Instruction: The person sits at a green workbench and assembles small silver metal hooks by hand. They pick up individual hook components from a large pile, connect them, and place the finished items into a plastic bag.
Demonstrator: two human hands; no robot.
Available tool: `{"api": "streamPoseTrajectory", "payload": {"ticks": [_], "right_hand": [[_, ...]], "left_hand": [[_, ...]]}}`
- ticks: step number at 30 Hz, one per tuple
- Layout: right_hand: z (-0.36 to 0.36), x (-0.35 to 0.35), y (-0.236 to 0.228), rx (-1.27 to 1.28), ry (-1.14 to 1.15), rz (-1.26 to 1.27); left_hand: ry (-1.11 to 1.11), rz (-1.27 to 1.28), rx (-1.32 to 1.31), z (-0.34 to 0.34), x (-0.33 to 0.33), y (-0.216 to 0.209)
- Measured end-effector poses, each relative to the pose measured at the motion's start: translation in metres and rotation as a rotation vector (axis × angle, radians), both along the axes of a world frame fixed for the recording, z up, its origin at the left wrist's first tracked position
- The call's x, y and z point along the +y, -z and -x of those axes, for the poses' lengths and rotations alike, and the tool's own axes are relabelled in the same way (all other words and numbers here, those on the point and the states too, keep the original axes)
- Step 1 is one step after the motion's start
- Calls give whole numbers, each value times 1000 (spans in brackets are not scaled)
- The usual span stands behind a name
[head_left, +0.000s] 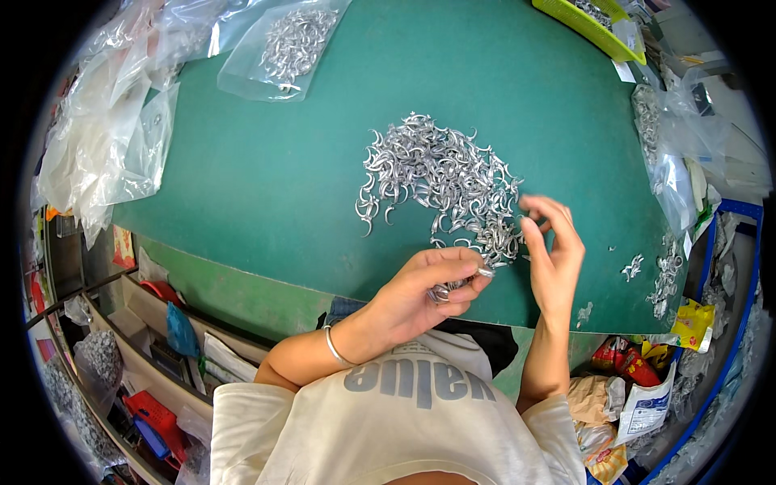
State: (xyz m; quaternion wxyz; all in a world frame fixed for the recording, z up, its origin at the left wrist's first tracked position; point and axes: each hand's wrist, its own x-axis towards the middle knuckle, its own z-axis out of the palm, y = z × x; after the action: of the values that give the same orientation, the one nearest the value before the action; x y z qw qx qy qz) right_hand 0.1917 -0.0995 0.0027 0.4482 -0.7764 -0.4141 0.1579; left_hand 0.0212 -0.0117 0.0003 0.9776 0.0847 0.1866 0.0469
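a person's view down onto a green bench (267, 178), with both bare forearms coming in from the lower edge. a loose pile of small silver metal hooks (440, 182) lies in the middle of the bench, spreading toward the near edge. the left hand (428, 293), with a thin silver bangle (333, 346) on its wrist, is curled shut around a small bunch of hooks (453, 287), thumb pressed over them, just at the pile's near edge. the right hand (554, 250) is raised beside the pile's right side, fingers half bent and spread, with the fingertips touching the hooks at the pile's edge; whether it grips one i cannot tell. the two hands are close together but not touching. a clear plastic bag of the same hooks (287, 44) lies at the far left of the bench, beside a heap of empty clear bags (105, 121). a yellow-green tray (586, 28) sits at the far right corner. a few stray hooks (659, 275) lie near the right edge.
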Motion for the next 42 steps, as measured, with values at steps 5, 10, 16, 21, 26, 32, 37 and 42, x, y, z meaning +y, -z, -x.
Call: {"api": "streamPoseTrajectory", "payload": {"ticks": [5, 10, 16, 21, 26, 32, 37, 42], "right_hand": [[7, 15, 5, -375, -214, 225], [14, 12, 8, -476, -213, 157], [13, 1, 9, -476, -229, 63], [7, -7, 5, -254, -40, -3], [8, -15, 7, -141, 24, 33], [3, -24, 7, -129, 57, 20], [20, -30, -2, 462, 68, -145], [33, -24, -8, 218, -158, -275]], "left_hand": [[-46, -129, -139, 3, 3, -2], [-1, -222, -107, 4, 4, -4], [19, -161, 78, 5, 0, 5], [-15, -252, 111, 6, -3, 10], [-18, -342, 196, 4, -4, 7], [-33, -282, 174, 6, -5, 9], [-40, -400, 232, 3, -8, 7], [-25, -576, 294, -3, -12, -4]]}}
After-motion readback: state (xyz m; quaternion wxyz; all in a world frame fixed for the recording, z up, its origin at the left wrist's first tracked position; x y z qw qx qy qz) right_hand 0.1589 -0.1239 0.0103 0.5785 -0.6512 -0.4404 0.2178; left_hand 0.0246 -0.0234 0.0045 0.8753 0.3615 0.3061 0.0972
